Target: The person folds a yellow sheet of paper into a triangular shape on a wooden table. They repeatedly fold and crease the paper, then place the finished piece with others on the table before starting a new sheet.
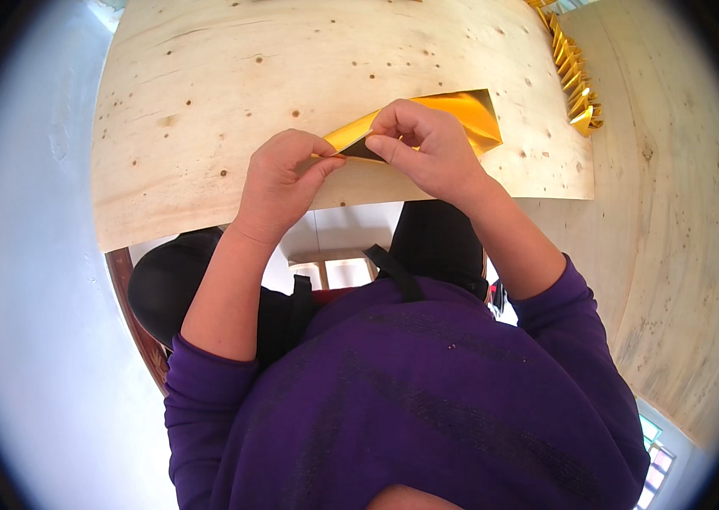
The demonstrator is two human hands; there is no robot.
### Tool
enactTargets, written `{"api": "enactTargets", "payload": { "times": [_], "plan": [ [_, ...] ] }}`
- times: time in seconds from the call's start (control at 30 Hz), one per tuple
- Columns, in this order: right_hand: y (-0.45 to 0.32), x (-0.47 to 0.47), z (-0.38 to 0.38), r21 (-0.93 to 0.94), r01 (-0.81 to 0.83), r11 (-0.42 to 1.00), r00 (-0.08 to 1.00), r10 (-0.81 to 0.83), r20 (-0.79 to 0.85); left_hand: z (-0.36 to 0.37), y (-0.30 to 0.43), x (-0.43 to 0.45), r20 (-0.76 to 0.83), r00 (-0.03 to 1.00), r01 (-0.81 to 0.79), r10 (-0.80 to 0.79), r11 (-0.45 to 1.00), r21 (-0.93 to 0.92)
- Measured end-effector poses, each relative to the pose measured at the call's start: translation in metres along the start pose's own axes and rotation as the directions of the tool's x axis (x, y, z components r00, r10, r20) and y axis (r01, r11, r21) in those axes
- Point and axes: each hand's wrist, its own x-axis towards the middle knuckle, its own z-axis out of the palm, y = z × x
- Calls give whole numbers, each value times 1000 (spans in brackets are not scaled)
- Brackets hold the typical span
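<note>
Between my hands is a sheet of shiny gold foil paper (461,118), partly folded, near the front edge of a plywood tabletop (238,95). My left hand (283,172) pinches its narrow left end between thumb and forefinger. My right hand (426,146) grips a folded flap at the middle of the sheet, thumb toward the near side. A dark area shows on the paper between the two hands. Beyond my right hand the wide gold end spreads out to the right. My right fingers hide part of the folds.
A row of folded gold paper pieces (573,73) runs along the right edge of the tabletop. Another wooden surface (659,191) adjoins on the right. A pale wall (34,223) lies to the left. My legs (439,242) are under the front edge.
</note>
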Motion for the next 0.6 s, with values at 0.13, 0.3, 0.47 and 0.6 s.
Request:
{"api": "enactTargets", "payload": {
  "times": [0.13, 0.3, 0.47, 0.6],
  "plan": [
    [0, -3, 1, -13, 108, 994, 994, -108, 11, 1, -3, 0, 9, 999, -36, 36, 999, -33],
    [0, -5, 2, -77, 201, 977, 980, -200, 21, -1, -5, 0, 67, 997, -40, 42, 999, -30],
    [0, -4, 2, -124, 167, 978, 986, -166, 24, 0, -6, 1, 68, 996, -60, 66, 994, -89],
    [1, -3, 3, -135, 173, 976, 985, -175, -2, 0, -5, 1, 83, 996, -33, 39, 997, -68]
  ]
}}
